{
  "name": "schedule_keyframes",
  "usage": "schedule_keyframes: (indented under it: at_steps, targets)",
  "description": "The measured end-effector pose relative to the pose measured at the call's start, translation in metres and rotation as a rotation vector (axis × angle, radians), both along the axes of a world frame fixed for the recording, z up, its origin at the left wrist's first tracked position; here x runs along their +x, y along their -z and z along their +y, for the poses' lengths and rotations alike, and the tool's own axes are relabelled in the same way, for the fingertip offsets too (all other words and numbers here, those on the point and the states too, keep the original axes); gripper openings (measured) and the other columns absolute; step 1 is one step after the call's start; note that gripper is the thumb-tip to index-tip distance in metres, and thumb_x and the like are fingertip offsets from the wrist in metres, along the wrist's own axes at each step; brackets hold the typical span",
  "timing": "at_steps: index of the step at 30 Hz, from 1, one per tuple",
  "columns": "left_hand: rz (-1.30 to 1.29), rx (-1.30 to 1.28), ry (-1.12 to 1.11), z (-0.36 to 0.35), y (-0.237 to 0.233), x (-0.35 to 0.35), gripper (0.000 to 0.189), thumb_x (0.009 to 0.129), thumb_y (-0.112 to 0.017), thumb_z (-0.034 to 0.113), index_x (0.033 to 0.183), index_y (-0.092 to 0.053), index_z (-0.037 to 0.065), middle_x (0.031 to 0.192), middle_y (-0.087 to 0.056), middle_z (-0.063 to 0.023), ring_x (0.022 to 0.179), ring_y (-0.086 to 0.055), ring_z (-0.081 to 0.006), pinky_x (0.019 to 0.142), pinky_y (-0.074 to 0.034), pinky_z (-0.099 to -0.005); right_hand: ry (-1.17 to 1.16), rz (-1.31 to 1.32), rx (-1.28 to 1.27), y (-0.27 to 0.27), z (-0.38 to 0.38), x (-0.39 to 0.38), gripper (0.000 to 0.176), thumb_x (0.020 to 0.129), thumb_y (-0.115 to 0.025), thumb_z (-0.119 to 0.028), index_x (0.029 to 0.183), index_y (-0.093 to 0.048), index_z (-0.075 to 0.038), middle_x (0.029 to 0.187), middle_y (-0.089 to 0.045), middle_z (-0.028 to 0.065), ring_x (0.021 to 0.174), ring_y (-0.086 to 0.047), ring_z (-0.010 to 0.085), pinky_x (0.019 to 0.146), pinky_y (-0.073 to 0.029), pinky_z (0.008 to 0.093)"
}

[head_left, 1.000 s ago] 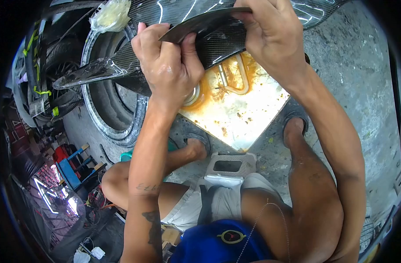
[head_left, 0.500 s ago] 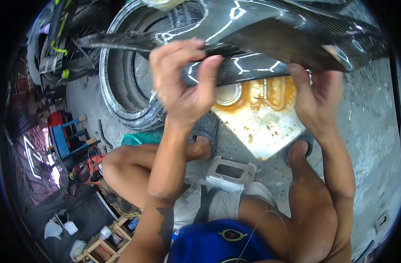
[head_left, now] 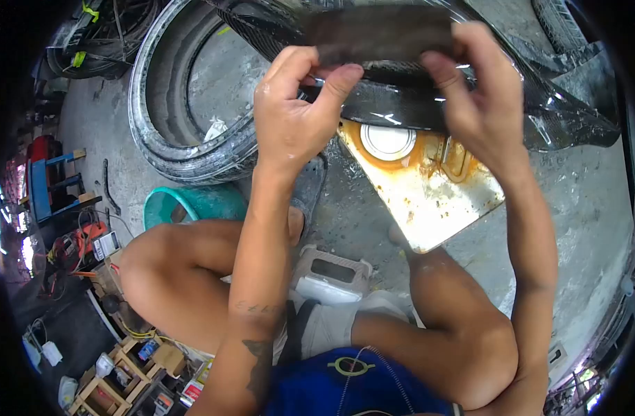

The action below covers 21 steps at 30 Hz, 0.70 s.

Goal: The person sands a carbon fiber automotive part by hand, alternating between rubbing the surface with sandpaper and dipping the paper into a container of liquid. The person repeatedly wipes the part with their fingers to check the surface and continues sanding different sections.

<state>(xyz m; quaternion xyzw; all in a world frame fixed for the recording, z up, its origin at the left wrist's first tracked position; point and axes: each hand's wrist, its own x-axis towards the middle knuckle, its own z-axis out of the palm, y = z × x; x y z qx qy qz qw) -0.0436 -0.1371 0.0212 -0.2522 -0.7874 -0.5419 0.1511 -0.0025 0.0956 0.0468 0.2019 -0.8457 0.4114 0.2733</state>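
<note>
Between my two hands is a dark brown matte sheet [head_left: 380, 31], blurred by motion. My left hand [head_left: 293, 111] has its fingers curled at the sheet's left edge, thumb stretched along below it. My right hand [head_left: 484, 97] pinches the right end between thumb and fingers. Right behind and under the hands lies a glossy black carbon-fibre panel [head_left: 393, 107], with a long tapering end reaching to the right. Below the panel stands a rusty white metal can [head_left: 442, 208] with a round lid [head_left: 388, 142].
A worn tire [head_left: 192, 156] lies at the upper left, and a teal bucket [head_left: 168, 204] stands beside my knee. A grey plastic piece with an opening [head_left: 331, 274] is on the floor between my legs. Wooden crates [head_left: 123, 374] and tools fill the lower left.
The dark sheet has moved left and up, now between both hands. My right hand has risen and turned inward. The panel's right end now slopes lower, and the view has shifted.
</note>
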Motion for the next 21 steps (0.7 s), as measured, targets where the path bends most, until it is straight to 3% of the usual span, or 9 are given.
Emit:
schedule_keyframes:
  at_steps: [1,2,10,13,15,16,18,20,21]
  targets:
    - [0.02,-0.024,-0.017,-0.001,0.003,-0.003,0.027,0.086,-0.082,0.017,0.109,-0.075,0.005,0.082,-0.07,-0.0063,0.074,-0.067,-0.0179,0.07,-0.05,-0.0302,-0.012,0.165,0.106,0.003,-0.011,-0.007,0.022,0.093,-0.071,0.001,0.113,-0.064,-0.001,0.089,-0.064,0.0099,0.078,-0.063,0.0188,0.073,-0.051,0.0294]
    - [0.01,-0.02,-0.026,-0.005,0.008,-0.004,0.027,0.086,-0.082,0.017,0.109,-0.075,0.005,0.082,-0.07,-0.0063,0.074,-0.067,-0.0179,0.07,-0.05,-0.0302,0.012,0.147,0.11,0.005,-0.018,-0.006,0.041,0.076,-0.07,0.011,0.111,-0.065,-0.009,0.084,-0.061,0.0119,0.075,-0.064,0.0312,0.064,-0.052,0.0365]
    - [0.364,-0.307,-0.104,-0.011,0.027,-0.025,0.02,0.076,-0.081,0.007,0.075,-0.061,0.006,0.077,-0.065,-0.0088,0.069,-0.063,-0.0317,0.061,-0.047,-0.0394,0.119,0.348,0.267,0.033,-0.02,-0.006,0.047,0.059,-0.073,0.004,0.104,-0.073,-0.01,0.071,-0.05,0.0033,0.06,-0.055,0.0207,0.05,-0.045,0.0333]
    - [0.388,-0.341,-0.074,-0.018,0.031,-0.028,0.02,0.08,-0.084,0.01,0.085,-0.066,0.004,0.079,-0.068,-0.0083,0.071,-0.066,-0.0254,0.063,-0.053,-0.0349,0.09,0.296,0.23,0.04,-0.022,-0.003,0.047,0.06,-0.073,0.004,0.105,-0.073,-0.009,0.071,-0.05,0.0031,0.058,-0.053,0.0203,0.05,-0.044,0.0325]
    - [0.282,-0.356,0.007,-0.02,0.029,-0.031,0.011,0.091,-0.072,0.014,0.085,-0.069,0.005,0.076,-0.064,-0.0125,0.07,-0.064,-0.0335,0.061,-0.049,-0.0379,0.088,0.356,0.286,0.047,-0.019,-0.007,0.048,0.06,-0.074,0.004,0.106,-0.072,-0.008,0.07,-0.05,0.0029,0.056,-0.052,0.0199,0.05,-0.043,0.0322]
    - [0.311,-0.277,0.029,-0.017,0.025,-0.03,0.006,0.078,-0.064,-0.001,0.075,-0.06,0.003,0.071,-0.057,-0.0179,0.067,-0.061,-0.039,0.061,-0.048,-0.0446,0.066,0.366,0.29,0.049,-0.018,-0.008,0.049,0.06,-0.074,0.005,0.107,-0.072,-0.008,0.07,-0.049,0.003,0.057,-0.052,0.02,0.05,-0.042,0.0326]
    - [0.311,-0.284,0.038,-0.019,0.024,-0.032,0.006,0.077,-0.064,-0.002,0.075,-0.06,0.003,0.071,-0.057,-0.0177,0.067,-0.06,-0.0389,0.061,-0.049,-0.0439,0.037,0.378,0.313,0.047,-0.015,-0.005,0.05,0.059,-0.074,0.005,0.108,-0.072,-0.008,0.07,-0.049,0.0031,0.057,-0.051,0.0201,0.05,-0.042,0.033]
    - [0.322,-0.331,0.048,-0.019,0.023,-0.034,0.008,0.075,-0.064,-0.003,0.076,-0.059,0.003,0.071,-0.056,-0.0171,0.068,-0.06,-0.0389,0.061,-0.049,-0.0431,0.021,0.335,0.454,0.042,-0.015,0.001,0.038,0.082,-0.072,0.014,0.116,-0.061,-0.001,0.08,-0.065,0.0109,0.065,-0.062,0.023,0.058,-0.051,0.0326]
    - [0.318,-0.32,0.035,-0.02,0.025,-0.035,0.008,0.075,-0.064,-0.003,0.076,-0.059,0.003,0.071,-0.056,-0.0171,0.068,-0.06,-0.0389,0.061,-0.049,-0.0431,0.007,0.335,0.465,0.042,-0.015,0.001,0.038,0.082,-0.072,0.014,0.116,-0.061,-0.001,0.08,-0.065,0.0109,0.065,-0.062,0.023,0.058,-0.051,0.0326]
